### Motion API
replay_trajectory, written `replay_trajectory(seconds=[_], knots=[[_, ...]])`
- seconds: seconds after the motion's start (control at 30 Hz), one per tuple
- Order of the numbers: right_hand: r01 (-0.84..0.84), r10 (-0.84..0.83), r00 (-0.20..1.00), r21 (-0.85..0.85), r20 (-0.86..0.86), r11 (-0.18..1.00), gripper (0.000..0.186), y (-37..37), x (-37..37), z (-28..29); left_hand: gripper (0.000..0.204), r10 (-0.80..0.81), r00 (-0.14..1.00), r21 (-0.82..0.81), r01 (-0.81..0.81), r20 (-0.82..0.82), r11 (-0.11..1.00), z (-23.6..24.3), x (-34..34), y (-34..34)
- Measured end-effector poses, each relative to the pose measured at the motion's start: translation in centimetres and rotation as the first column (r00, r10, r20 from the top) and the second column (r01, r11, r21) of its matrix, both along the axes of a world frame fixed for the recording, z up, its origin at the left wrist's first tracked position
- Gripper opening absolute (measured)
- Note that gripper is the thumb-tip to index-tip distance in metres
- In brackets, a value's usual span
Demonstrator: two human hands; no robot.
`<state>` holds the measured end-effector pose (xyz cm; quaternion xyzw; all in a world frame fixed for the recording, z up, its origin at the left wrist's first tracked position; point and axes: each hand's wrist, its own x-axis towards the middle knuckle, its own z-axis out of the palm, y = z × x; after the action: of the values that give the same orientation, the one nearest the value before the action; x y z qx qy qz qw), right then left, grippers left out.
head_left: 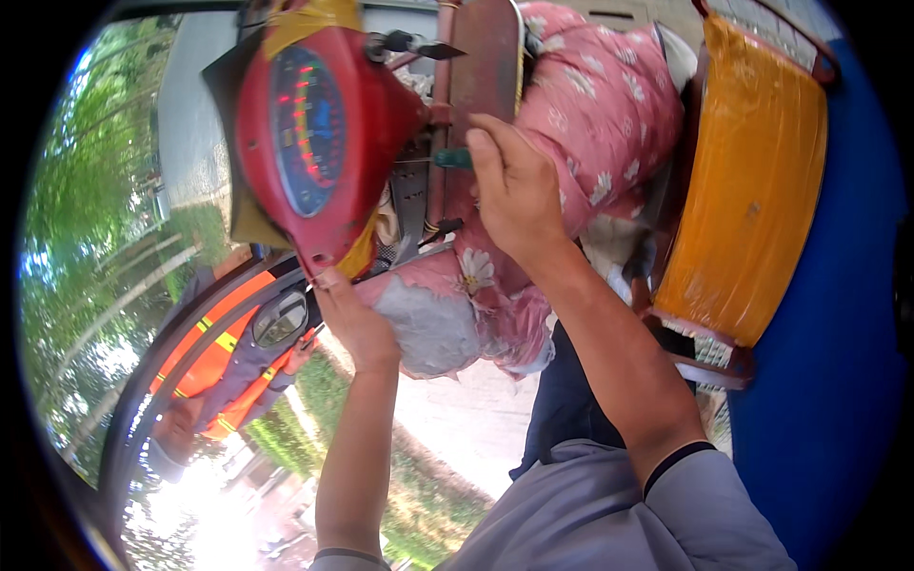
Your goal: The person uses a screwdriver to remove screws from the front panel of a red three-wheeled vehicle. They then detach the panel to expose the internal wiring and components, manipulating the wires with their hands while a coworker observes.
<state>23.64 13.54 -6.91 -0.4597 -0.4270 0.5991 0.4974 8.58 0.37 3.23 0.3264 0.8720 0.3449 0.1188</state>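
A red dashboard housing (371, 105) with a lit oval display (307, 133) stands at the upper left. Against its lower tip is my left hand (357, 319), closed, the thumb on the edge and the other fingers mostly hidden. My right hand (519, 186) is closed to the right of the housing. A short dark green handle (453, 158) sticks out from its fingers toward the housing; the far end is blurred. Behind this hand runs a reddish upright post (440, 195). A pink flowered cover (609, 105) is bunched around my right hand, with a grey patch (428, 324) lower down.
Yellow tape (328, 14) wraps the housing's top. To the right stands a seat part wrapped in orange-yellow tape (747, 181), beside a blue surface (828, 381). At the left, a curved dark frame (124, 447) and a mirror (280, 320) edge the cab. A person in an orange vest (214, 347) is outside.
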Motion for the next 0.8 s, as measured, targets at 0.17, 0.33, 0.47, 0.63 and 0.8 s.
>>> replay_trajectory(seconds=[0.17,0.33,0.47,0.63,0.8], knots=[[0.163,-0.153,0.986,0.199,-0.063,0.966,0.036,0.1,-1.0,-1.5,0.061,0.024,0.989,0.084,-0.037,0.149,0.996,-1.1,-0.5,0.0],[0.071,-0.072,0.997,0.023,0.043,0.997,0.037,-0.3,-0.2,-1.1,0.065,-0.056,0.952,0.082,0.032,0.301,0.996,-1.2,-0.9,0.4],[0.074,-0.071,0.996,0.056,-0.058,0.996,0.033,-0.3,-0.5,-3.0,0.069,0.079,0.948,0.113,-0.119,0.307,0.986,-1.1,0.0,0.6],[0.218,-0.193,0.953,0.087,-0.232,0.972,0.039,-1.7,-1.1,-4.5,0.070,0.065,0.959,0.062,-0.085,0.275,0.994,-0.9,-0.9,0.3],[0.214,-0.193,0.922,0.026,-0.334,0.977,0.044,-3.8,-1.5,-6.1,0.068,0.027,0.980,0.046,-0.036,0.196,0.998,-1.3,-0.2,0.1]])
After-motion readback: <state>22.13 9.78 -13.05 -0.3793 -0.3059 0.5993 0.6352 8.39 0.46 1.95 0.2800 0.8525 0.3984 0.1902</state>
